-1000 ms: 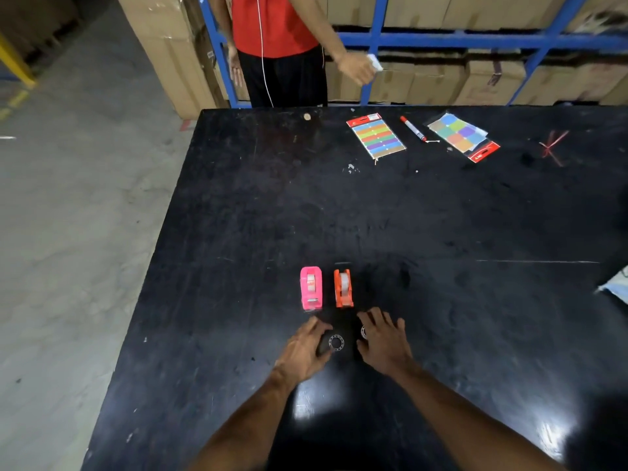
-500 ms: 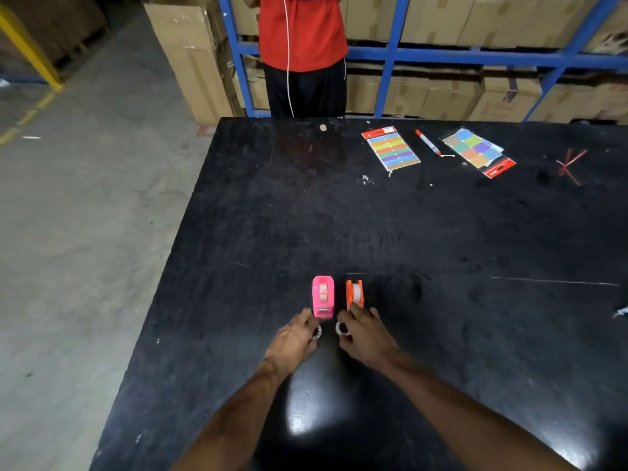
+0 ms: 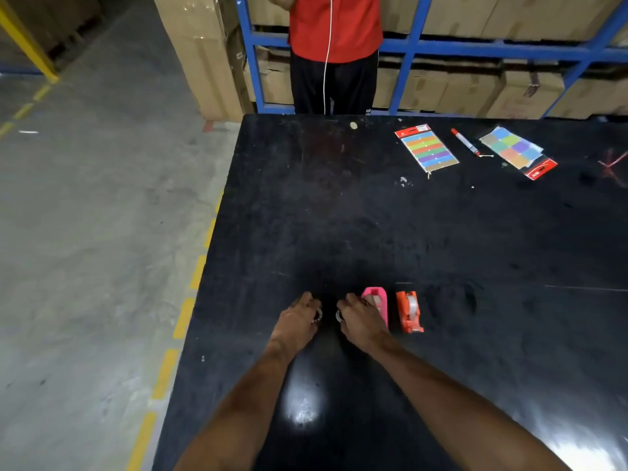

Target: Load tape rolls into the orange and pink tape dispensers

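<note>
Half a second ago both hands sat right at the near ends of the two dispensers; now they have shifted to the left of them, each carrying a small tape roll along. The left hand (image 3: 299, 319) has its grip closed around one tape roll (image 3: 317, 316), and the right hand (image 3: 360, 321) pinches a second roll (image 3: 339, 315) at its fingertips, its knuckles overlapping the near left side of the pink dispenser (image 3: 377, 302). The orange dispenser (image 3: 409, 311) stands just to the right of the pink one, untouched, and both appear to carry a pale roll already, though that is too small to be sure. Judging from this, the loading proper has not begun: the rolls are in hand but beside the dispensers, not seated in them. On the far right of the black bench (image 3: 339, 215) lie a pack of coloured strips (image 3: 426, 148), a red marker (image 3: 465, 141) and a second colour pack (image 3: 516, 151), all well apart from the work. A person in a red shirt (image 3: 334, 25) stands at the far edge. Nothing lies between the hands and the dispensers.
</note>
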